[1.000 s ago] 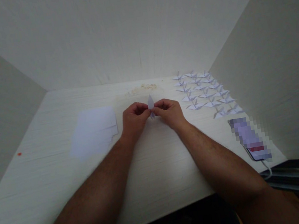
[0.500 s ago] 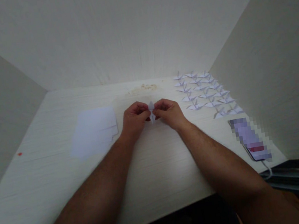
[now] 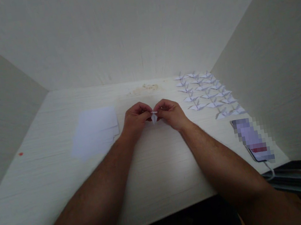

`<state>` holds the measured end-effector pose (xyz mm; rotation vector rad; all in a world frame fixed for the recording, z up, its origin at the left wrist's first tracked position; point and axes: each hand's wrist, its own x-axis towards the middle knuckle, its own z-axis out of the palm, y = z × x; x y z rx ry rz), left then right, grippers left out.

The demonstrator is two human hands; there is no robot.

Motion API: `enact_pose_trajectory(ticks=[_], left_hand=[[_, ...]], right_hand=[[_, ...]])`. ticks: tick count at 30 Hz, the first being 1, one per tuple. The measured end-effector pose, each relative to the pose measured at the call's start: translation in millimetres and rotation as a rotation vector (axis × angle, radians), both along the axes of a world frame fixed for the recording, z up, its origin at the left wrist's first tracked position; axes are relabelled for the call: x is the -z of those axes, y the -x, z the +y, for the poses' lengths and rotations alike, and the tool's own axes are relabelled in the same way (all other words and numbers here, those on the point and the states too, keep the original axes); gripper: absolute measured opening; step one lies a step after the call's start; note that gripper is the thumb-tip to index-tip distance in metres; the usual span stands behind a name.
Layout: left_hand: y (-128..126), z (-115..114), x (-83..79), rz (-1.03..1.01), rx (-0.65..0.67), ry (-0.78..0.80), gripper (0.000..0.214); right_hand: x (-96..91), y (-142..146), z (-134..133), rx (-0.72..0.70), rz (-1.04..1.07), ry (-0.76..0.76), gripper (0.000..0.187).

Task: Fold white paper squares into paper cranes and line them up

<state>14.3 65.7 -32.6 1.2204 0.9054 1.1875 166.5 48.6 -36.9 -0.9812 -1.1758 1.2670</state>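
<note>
A small folded piece of white paper is pinched between my two hands above the middle of the table. My left hand grips it from the left with thumb and fingertips closed. On the other side, my right hand holds it the same way. A narrow point of the paper hangs down below the fingertips, and the part inside the fingers is hidden. Several folded white paper cranes stand in rows to the right of my hands.
A stack of white paper sheets lies left of my hands. At the right edge rests a phone with a white cable. Walls close in the table at back and sides. A small red bit lies far left.
The paper's upper point, which stood up between my fingers, is now folded down, and a flat edge shows at the top. My hands have come slightly closer together.
</note>
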Motion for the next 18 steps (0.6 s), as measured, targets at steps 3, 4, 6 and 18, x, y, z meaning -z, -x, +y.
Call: enact_pose_trajectory(ticks=[3,4,6,18], left_hand=[[-0.1,0.0,0.3,0.015,0.01,0.008,0.007],[-0.1,-0.1,0.2,0.018,0.014,0.009,0.008],[-0.1,-0.7,-0.3,0.015,0.02,0.007,0.008],[1.2,-2.3,-1.0,0.026,0.016,-0.022,0.007]], right_hand=[[-1.2,0.5,-0.6,-0.001,0.012,0.03,0.014],[-1.7,0.8,-0.8,0.007,0.013,0.04,0.013],[-2.7,1.5,-1.1,0.021,0.018,0.053,0.012],[-7.4,2.3,-3.1,0.061,-0.048,0.046,0.008]])
